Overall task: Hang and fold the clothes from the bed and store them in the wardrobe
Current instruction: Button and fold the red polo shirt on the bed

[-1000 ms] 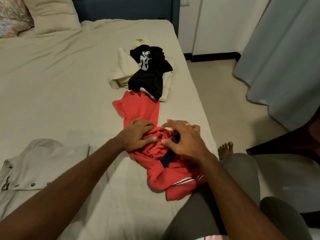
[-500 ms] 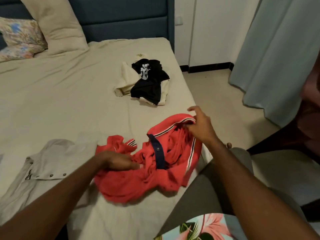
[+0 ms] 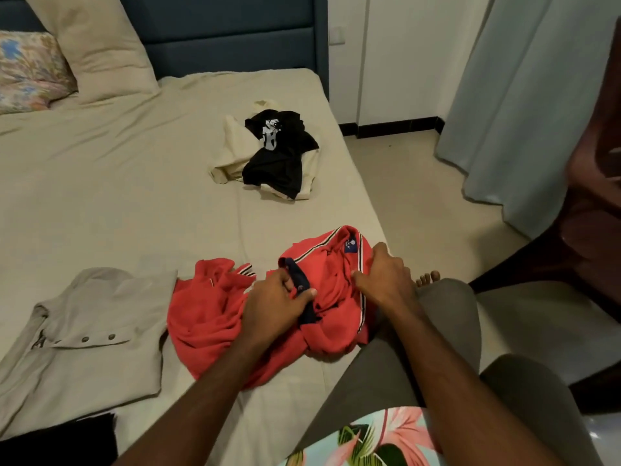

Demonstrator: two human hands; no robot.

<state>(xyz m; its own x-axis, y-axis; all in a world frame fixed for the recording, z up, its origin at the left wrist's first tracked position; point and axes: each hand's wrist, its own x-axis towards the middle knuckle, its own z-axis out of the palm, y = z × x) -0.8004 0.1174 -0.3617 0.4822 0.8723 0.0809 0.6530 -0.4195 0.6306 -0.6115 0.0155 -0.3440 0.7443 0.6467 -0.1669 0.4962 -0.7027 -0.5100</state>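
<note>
Item, far left: a floral pillow (image 3: 28,70) and a plain beige pillow (image 3: 97,45) stood against the blue headboard (image 3: 228,31).

Item, near left: a grey buttoned shirt (image 3: 84,334) lay spread flat on the bed (image 3: 117,183), already laid out.

Item, centre: the red polo shirt (image 3: 215,321) lay bunched at the near edge of the bed, just beside the grey shirt. Half a second before, the left hand had rested low on the heap and the right hand had lifted the striped collar clear; now both hands had closed in on the collar and placket. Judged meaning: the person had found the neck end and was orienting the polo for folding, so this garment's fold was only beginning.

Item: the left hand (image 3: 279,304) was curled round the navy placket (image 3: 299,280), thumb on top, gripping it.

Item, further back: a black printed garment (image 3: 279,153) lay on top of a cream garment (image 3: 232,156), well apart from the polo, both untouched and unfolded.

Item: the right hand (image 3: 386,277) had fingers bent down, clutching the red fabric beside the striped collar (image 3: 349,240).

Item, right: a pale curtain (image 3: 524,105) hung over the floor. The wardrobe could not be identified with certainty.
</note>
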